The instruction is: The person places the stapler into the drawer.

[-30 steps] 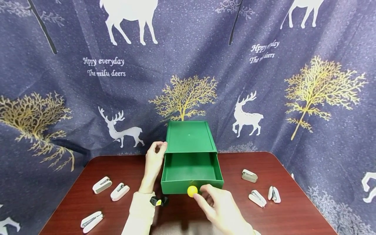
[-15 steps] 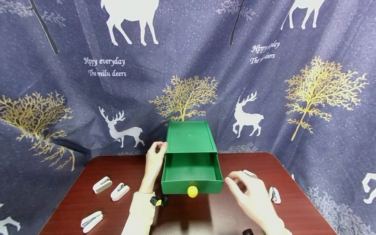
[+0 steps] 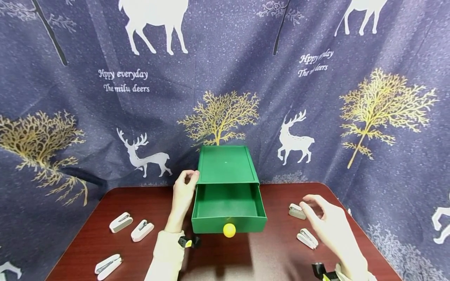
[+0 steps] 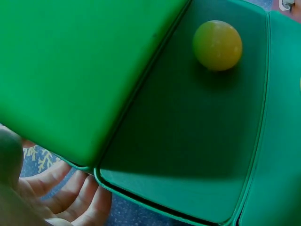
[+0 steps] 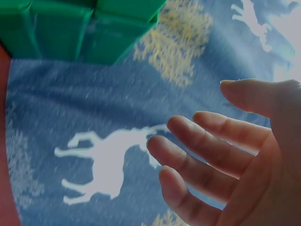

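Mid-frame, a smooth green box (image 3: 225,164) (plastic, by its sheen) shows a jutting drawer (image 3: 207,225) with a round yellow knob (image 3: 229,230). The left grip (image 3: 183,194), fingers relaxed, touches the box's side; the right grip (image 3: 332,224), spread, hangs near a rounded stapler (image 3: 296,211), lower right.

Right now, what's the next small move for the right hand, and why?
Probably ease the right hand down onto the nearest stapler and grip it. The hand holds nothing, and in the head view it reaches right up to that stapler. Meanwhile the left hand touches the side of the green box, whose drawer is open.
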Tool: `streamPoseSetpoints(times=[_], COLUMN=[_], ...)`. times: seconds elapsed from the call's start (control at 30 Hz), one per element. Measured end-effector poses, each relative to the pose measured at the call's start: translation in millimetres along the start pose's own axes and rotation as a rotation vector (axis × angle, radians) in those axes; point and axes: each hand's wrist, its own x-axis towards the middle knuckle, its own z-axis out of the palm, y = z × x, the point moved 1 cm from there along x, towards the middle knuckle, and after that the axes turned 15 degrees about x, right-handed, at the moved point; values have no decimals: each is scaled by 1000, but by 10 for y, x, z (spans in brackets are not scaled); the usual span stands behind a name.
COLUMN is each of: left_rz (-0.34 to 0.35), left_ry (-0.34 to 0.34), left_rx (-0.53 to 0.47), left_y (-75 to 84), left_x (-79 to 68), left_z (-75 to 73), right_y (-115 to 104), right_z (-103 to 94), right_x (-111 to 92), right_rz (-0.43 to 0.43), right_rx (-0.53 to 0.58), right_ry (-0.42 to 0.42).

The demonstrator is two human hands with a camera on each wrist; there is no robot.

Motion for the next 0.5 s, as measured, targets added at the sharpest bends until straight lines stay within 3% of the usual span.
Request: streamPoseSetpoints(times=[0.27,0.5], left_rz=[17,11], left_ry=[4,1], left_rx=[-1,0], left_y=[1,-4], left_x=[3,-5], left_z=[12,-1], right_y=[300,689], right_z=[-134,-153], right_x=[59,108], right_rz=[4,105], right_rx=[-46,-86], right_ry=[51,-9])
